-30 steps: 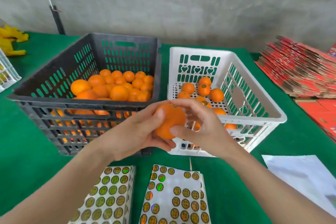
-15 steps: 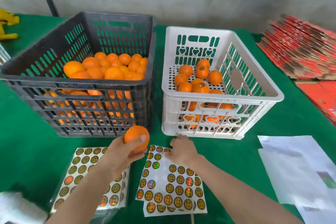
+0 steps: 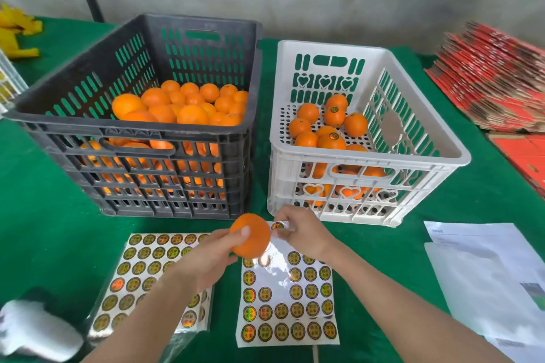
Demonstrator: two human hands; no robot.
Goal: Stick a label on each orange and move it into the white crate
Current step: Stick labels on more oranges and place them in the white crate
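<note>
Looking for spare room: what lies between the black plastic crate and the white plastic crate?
Only a narrow bare strip of green table cloth, seen in the head view.

- Our left hand [image 3: 206, 262] grips an orange [image 3: 250, 234] over the worktop's [image 3: 44, 230] label sheets [image 3: 289, 303].
- Our right hand [image 3: 303, 233] pinches one label [image 3: 277, 226] just beside that orange.

Left hand [image 3: 206, 259] grips orange [image 3: 250, 234], thumb across its front, forearm running down-left from the orange. Right hand [image 3: 303, 234] just right of the orange, fingertips pinching a label [image 3: 277, 226].
</note>
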